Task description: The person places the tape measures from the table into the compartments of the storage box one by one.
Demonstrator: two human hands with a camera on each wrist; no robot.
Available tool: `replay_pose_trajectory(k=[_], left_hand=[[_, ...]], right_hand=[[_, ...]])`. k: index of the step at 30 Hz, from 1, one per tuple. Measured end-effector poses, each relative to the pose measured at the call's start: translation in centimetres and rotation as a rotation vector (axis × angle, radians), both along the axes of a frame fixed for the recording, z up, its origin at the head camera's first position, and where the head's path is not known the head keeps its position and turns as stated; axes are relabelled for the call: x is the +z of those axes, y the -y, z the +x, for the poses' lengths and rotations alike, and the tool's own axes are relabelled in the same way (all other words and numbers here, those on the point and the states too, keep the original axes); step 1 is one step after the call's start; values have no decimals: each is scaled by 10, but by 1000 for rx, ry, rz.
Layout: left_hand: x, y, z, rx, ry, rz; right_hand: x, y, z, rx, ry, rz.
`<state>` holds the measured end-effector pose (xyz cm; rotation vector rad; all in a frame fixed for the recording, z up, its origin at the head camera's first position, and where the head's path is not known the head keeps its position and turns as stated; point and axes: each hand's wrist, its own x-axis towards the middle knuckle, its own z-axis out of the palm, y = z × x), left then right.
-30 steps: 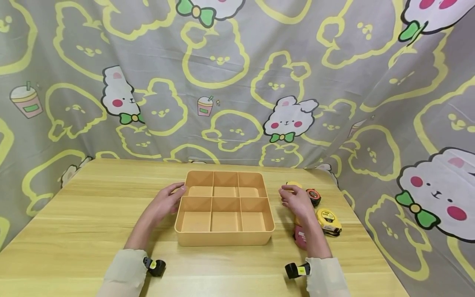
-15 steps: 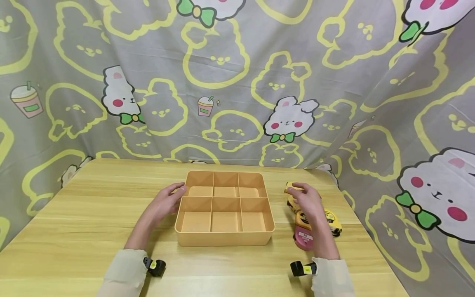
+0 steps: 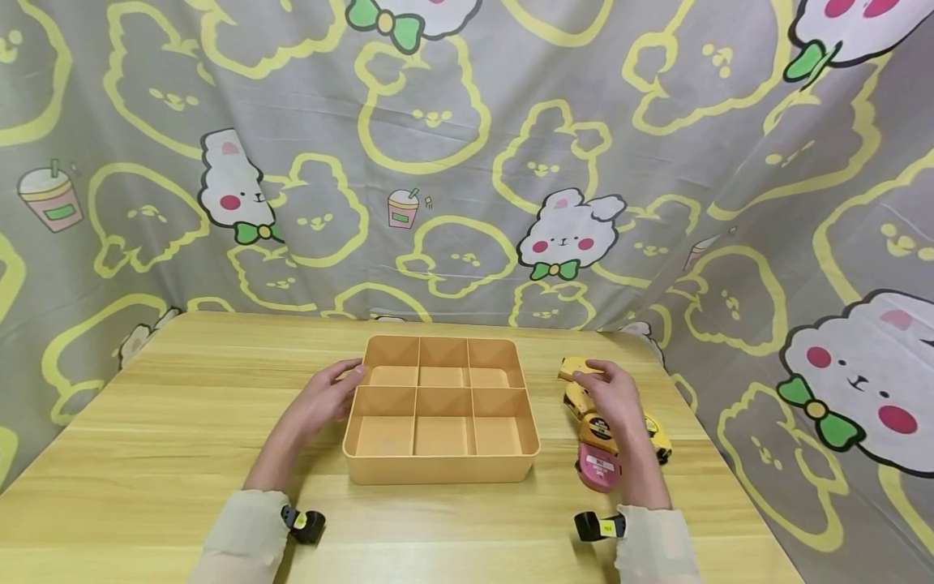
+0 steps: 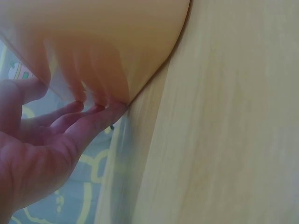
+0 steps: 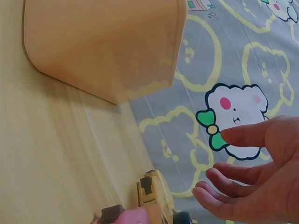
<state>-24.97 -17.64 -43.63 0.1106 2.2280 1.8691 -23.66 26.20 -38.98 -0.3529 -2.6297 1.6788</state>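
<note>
An orange-tan box with several compartments (image 3: 441,469) stands on the table, and no contents show in it. My left hand (image 3: 326,399) is at its left side. In the left wrist view its fingertips touch the outer wall, with the thumb near the rim. My right hand (image 3: 614,397) hovers over the tape measures at the right, fingers loosely bent and holding nothing. Around it lie a yellow tape measure (image 3: 571,367), another yellow one (image 3: 579,398), an orange one (image 3: 597,431), a pink one (image 3: 598,469) and a further yellow one (image 3: 660,442), partly hidden by the wrist.
The wooden table (image 3: 182,422) extends to both sides of the box. A grey curtain with cartoon figures (image 3: 467,195) hangs behind and beside it. Each wrist wears a small black camera, such as the right one (image 3: 587,526).
My right hand has moved right, away from the box, uncovering more of the orange and pink tape measures and now covering the red-and-black one. My left hand and the box have stayed put.
</note>
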Motion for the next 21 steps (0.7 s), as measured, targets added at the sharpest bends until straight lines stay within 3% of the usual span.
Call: replay_pose_trajectory(k=[12, 21], left_hand=[[0, 0, 0, 5, -3, -13], [0, 0, 0, 2, 1, 14]], right_hand=[[-2, -4, 0, -25, 27, 47], [-16, -9, -6, -17, 17, 48]])
